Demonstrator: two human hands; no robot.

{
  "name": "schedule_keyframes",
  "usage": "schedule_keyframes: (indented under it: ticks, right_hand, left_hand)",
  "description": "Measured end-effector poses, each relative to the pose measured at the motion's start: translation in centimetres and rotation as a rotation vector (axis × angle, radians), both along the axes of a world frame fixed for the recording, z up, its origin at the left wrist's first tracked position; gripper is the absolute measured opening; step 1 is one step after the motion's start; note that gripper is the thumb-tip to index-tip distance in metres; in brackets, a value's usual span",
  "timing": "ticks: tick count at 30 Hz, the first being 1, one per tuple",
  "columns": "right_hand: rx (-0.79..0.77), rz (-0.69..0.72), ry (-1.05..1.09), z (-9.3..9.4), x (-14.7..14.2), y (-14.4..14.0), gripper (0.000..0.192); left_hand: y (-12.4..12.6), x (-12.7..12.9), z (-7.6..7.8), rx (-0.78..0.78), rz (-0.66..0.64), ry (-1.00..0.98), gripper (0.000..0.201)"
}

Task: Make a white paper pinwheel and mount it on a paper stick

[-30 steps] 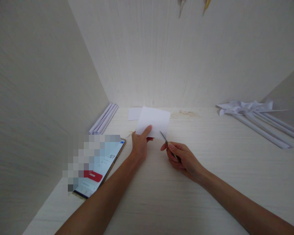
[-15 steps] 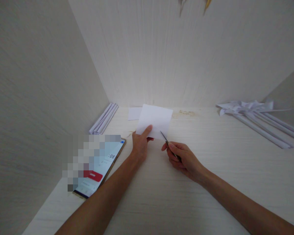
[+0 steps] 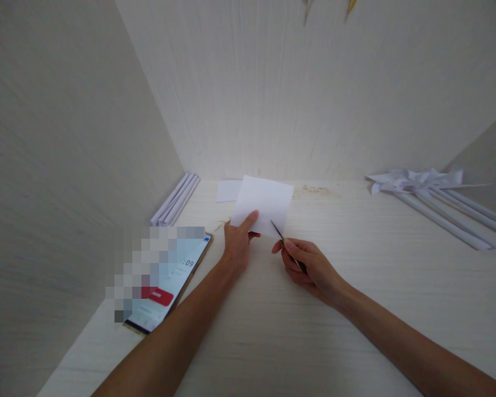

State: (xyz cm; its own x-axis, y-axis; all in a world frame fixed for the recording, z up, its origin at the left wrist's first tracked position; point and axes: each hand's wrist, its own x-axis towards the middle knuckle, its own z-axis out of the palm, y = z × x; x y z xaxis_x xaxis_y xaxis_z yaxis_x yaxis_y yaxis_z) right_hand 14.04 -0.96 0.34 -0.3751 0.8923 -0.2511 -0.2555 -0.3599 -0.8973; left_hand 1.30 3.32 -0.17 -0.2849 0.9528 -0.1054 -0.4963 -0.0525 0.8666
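A white sheet of paper [image 3: 265,198] is pinched at its lower left corner by my left hand [image 3: 240,242], thumb on top and fingers beneath. My right hand [image 3: 308,262] is closed around the handle of slim, dark, pointed scissors [image 3: 278,230]. Only one blade shows, lying over the paper's near edge; the other side of the tool is hidden by the sheet and my fingers. Behind the held sheet, a smaller white paper piece [image 3: 228,191] lies against the back wall.
Left of my left forearm lies a phone [image 3: 184,286] with a lit screen, partly pixelated. Several rolled paper tubes [image 3: 176,201] rest by the left wall. At the right are several paper tubes with crumpled, cut ends [image 3: 417,184]. Two pointed items [image 3: 349,8] show at the top.
Both hands, the paper and the scissors hold almost the same position; the sheet has shifted very slightly right in view. The phone's digits went from 08 to 09.
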Motion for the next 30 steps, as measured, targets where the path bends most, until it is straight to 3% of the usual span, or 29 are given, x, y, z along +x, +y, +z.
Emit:
schedule_keyframes:
  ticks: [30]
  right_hand:
    - [-0.007, -0.024, 0.012, -0.03, -0.08, 0.05, 0.021]
  left_hand:
    - [-0.15, 0.1, 0.16, 0.015, -0.034, -0.003, 0.021]
